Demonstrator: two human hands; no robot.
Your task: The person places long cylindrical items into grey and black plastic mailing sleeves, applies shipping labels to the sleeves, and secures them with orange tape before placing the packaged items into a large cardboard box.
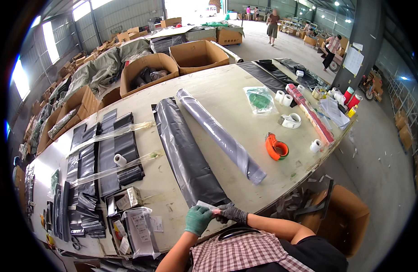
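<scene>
My left hand (198,220), in a green glove, is closed on one end of a small whitish sheet (204,205). My right hand (232,212), in a dark grey glove, meets it from the other side, its fingers pinched by the sheet's pinkish end. Both hands are over the near end of a long black plastic-wrapped package (184,152) that lies lengthwise on the table. To its right rests a long grey roll of plastic film (220,136). An orange tape dispenser (276,147) sits farther right. The fingers' undersides are hidden.
Black plastic bags (110,149) are stacked at the left, a small tape roll (120,160) on them. Near them stands an open tray (141,232) beside scissors (76,243). White rolls (290,120) and a red roll (311,113) lie at right. Cardboard boxes (199,56) border the table (259,199).
</scene>
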